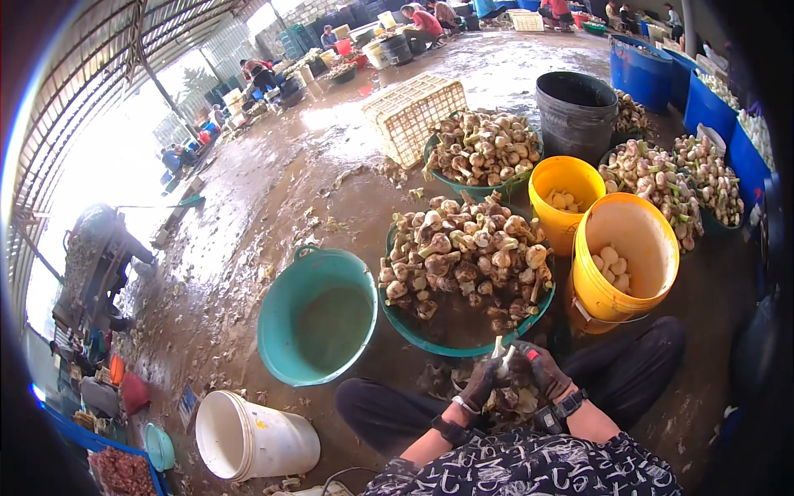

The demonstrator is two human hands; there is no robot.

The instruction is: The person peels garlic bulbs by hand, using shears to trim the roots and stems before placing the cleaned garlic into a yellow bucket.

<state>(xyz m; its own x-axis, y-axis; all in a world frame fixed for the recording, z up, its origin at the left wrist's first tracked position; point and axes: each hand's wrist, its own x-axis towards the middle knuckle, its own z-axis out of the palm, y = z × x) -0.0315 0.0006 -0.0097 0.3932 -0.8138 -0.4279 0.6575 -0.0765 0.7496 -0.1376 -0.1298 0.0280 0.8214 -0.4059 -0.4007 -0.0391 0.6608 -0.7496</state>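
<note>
One left hand [480,387], one right hand [546,374], garlic [502,355] between them in unclear number, two garlic-heaped tubs [438,348] [473,193] straight ahead, one teal tub [310,302] to their left, two yellow buckets [600,285] [549,227] ahead-right, one white bucket [279,442] farther left, one cream crate [413,120] beyond the tubs

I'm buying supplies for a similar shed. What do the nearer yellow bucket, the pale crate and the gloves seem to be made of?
Yellow bucket: likely hard plastic, slightly glossy, from its smooth, evenly coloured wall. Pale crate: probably moulded plastic, fairly matt, from its regular open lattice. Gloves: dark, dull and close-fitting, so perhaps fabric; any coating is too small to tell.
</note>
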